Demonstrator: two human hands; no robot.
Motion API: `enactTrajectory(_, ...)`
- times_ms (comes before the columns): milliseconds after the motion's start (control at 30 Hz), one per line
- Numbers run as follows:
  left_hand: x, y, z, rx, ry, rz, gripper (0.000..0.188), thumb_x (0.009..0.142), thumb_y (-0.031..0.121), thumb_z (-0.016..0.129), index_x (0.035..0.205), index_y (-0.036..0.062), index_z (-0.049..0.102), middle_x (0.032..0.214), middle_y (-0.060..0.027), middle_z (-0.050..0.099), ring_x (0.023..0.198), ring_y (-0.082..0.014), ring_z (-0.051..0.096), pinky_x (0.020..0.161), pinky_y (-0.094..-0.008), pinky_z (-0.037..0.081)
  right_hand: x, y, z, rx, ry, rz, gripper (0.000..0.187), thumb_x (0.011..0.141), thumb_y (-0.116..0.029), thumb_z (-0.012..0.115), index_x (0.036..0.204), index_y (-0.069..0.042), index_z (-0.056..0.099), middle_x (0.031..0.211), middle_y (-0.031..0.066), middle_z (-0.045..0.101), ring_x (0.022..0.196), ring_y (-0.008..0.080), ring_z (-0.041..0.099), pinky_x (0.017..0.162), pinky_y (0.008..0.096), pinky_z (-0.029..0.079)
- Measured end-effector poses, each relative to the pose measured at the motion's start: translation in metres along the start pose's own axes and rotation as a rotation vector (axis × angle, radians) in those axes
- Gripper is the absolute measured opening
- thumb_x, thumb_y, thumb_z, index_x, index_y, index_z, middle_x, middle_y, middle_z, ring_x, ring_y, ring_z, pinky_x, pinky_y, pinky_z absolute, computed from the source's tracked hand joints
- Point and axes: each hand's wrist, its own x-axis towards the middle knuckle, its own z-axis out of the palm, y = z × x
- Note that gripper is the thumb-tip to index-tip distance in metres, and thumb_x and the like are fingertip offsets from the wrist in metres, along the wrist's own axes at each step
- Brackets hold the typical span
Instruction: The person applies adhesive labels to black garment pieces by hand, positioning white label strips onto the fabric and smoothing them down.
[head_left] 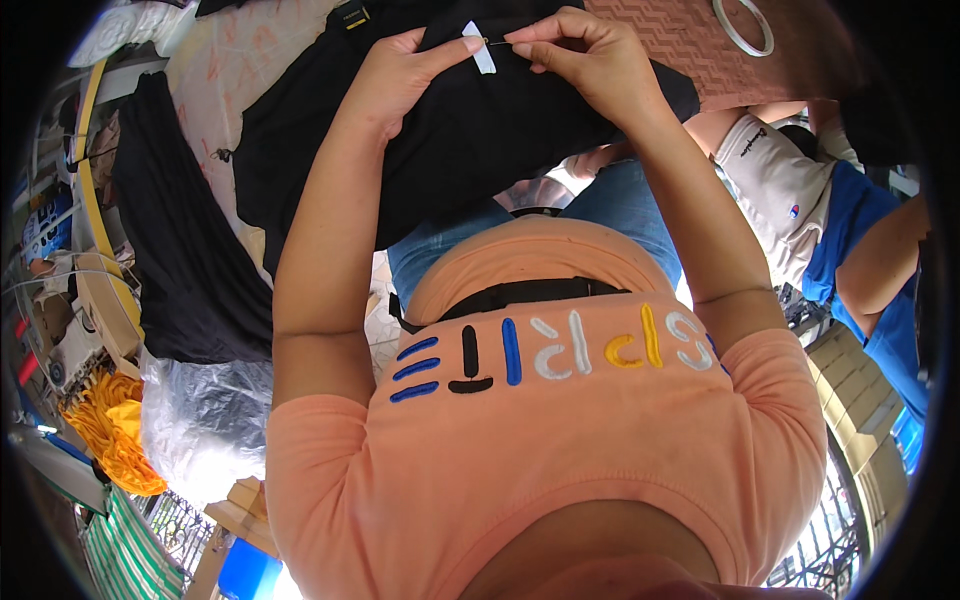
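Narrow white strip [485, 60] on black cloth garment [430, 150], long axis fore-aft, far end leaning left. Right hand [598, 60] pinches thin dark pin [499, 43], pointing left. Left hand [405, 70]: thumb on strip, grip unclear.

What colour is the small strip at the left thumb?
The small strip is white, seen best in the head view.

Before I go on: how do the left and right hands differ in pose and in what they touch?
The left hand lays its thumb on the white strip; the right hand is just right of the strip, apparently pinching a thin pin-like piece. The right hand's thumb and fingers meet in plain view, while the left hand's other fingers are mostly hidden. Both hands work over the black garment.
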Motion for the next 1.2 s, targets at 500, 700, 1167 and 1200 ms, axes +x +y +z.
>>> enactTrajectory(500, -0.002, -0.002, -0.002, -0.021, -0.024, 0.006, 0.048, 0.081, 0.036, 0.087, 0.107, -0.0013, 0.073, 0.097, -0.0044, 0.072, 0.09, -0.0097, 0.066, 0.086, -0.024, 0.05, -0.005, -0.009, 0.004, -0.068, 0.014, 0.015, 0.017, 0.087, 0.007, 0.071, 0.098, -0.004, 0.079, 0.083, 0.002, 0.064, 0.073, 0.0094, 0.062, 0.065, 0.0231, 0.05)
enactTrajectory(700, -0.001, -0.003, -0.004, 0.004, -0.03, 0.009, 0.049, 0.08, 0.037, 0.087, 0.106, -0.0013, 0.073, 0.096, -0.0049, 0.072, 0.089, -0.01, 0.066, 0.087, -0.0246, 0.049, -0.005, -0.009, 0.004, -0.076, 0.024, 0.02, 0.017, 0.086, 0.008, 0.071, 0.097, -0.003, 0.079, 0.083, 0.0022, 0.065, 0.073, 0.0094, 0.063, 0.065, 0.0229, 0.05)
enactTrajectory(1167, -0.001, -0.005, -0.005, 0.037, -0.006, 0.019, 0.054, 0.078, 0.04, 0.088, 0.108, -0.0031, 0.073, 0.097, -0.0078, 0.073, 0.092, -0.0129, 0.068, 0.091, -0.0266, 0.049, -0.006, -0.01, 0.004, -0.077, 0.024, 0.015, 0.015, 0.086, 0.008, 0.07, 0.095, 0.0, 0.078, 0.083, 0.0027, 0.066, 0.074, 0.0094, 0.063, 0.064, 0.0231, 0.05)
enactTrajectory(1200, -0.001, -0.004, -0.005, 0.035, -0.008, 0.012, 0.055, 0.078, 0.04, 0.088, 0.108, -0.0032, 0.072, 0.097, -0.0079, 0.073, 0.092, -0.0129, 0.068, 0.092, -0.0267, 0.049, -0.006, -0.01, 0.004, -0.076, 0.025, 0.016, 0.015, 0.086, 0.008, 0.069, 0.095, 0.0, 0.078, 0.083, 0.0027, 0.066, 0.074, 0.0094, 0.063, 0.064, 0.0231, 0.05)
